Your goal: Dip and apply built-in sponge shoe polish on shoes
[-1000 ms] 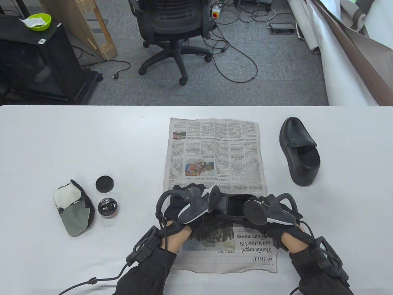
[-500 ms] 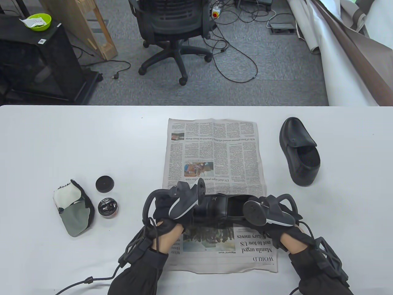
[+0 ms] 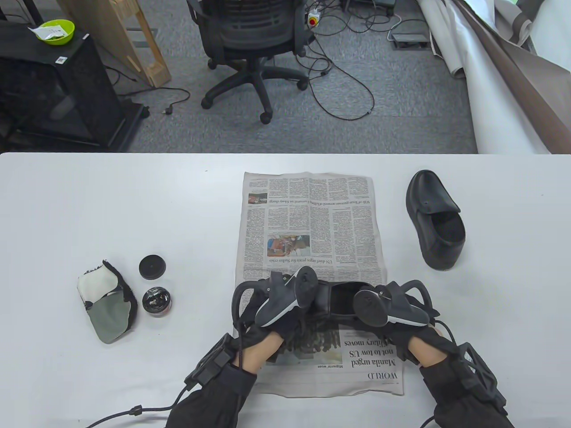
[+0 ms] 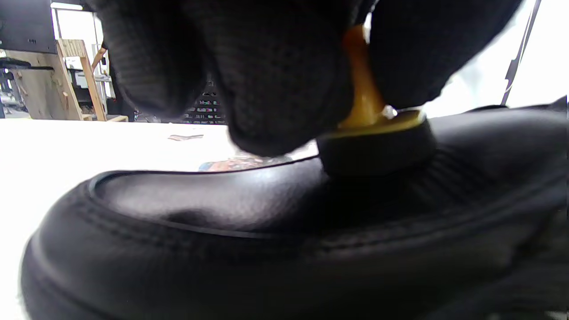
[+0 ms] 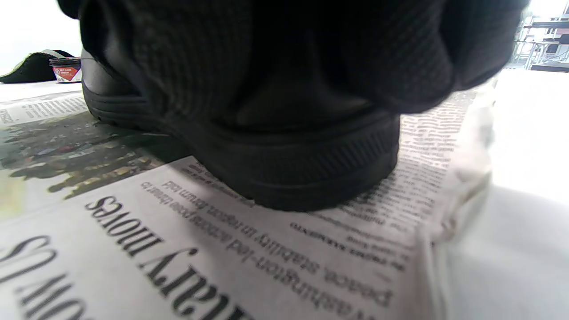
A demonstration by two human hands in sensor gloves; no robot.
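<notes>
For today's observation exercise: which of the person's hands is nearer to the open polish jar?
Left. The left hand works on the shoe on the newspaper, just right of the polish jar; the right hand holds the shoe's far end, farther away.

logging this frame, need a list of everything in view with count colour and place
shoe on newspaper: 1, black, held between both hands
sponge applicator: 1, black pad, yellow handle, pressed on that shoe
second shoe: 1, black, table right
newspaper: 1, table centre
polish jar: 1, open, table left
jar lid: 1, black, behind jar
cloth: 1, white, grey and black, far left
office chair: 1, black, on floor
green bowl: 1, top left
left hand: gloved, pinches applicator
right hand: gloved, grips shoe heel
</notes>
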